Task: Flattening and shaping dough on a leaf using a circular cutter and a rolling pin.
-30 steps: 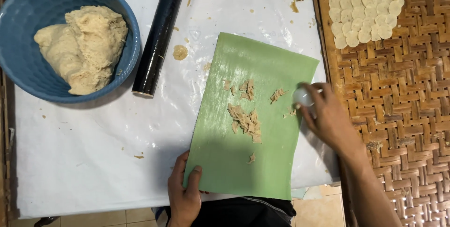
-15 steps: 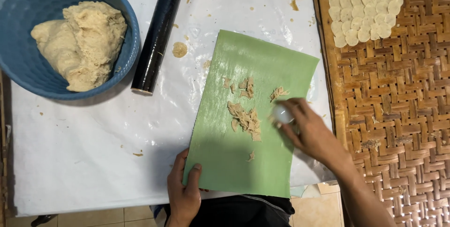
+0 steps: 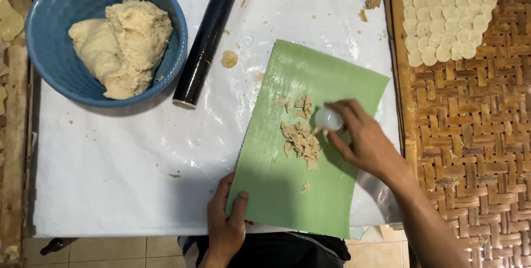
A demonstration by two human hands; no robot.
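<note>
A green sheet (image 3: 287, 190) lies on the white plastic-covered table (image 3: 110, 168), with dough scraps (image 3: 300, 139) heaped near its middle. My right hand (image 3: 365, 141) grips a small white round cutter (image 3: 328, 119) and presses it against the right side of the scraps. At the sheet's lower left corner, my left hand (image 3: 225, 226) holds the edge down, thumb on top.
A blue bowl (image 3: 50, 13) with a lump of dough (image 3: 121, 47) stands at the back left. A black rolling pin (image 3: 207, 38) lies beside it. A woven bamboo tray (image 3: 475, 135) on the right carries several rows of small dough discs (image 3: 448, 13).
My right hand has slid left from the sheet's right edge to the scraps, carrying the cutter and pushing loose bits inward. My left hand has stayed put.
</note>
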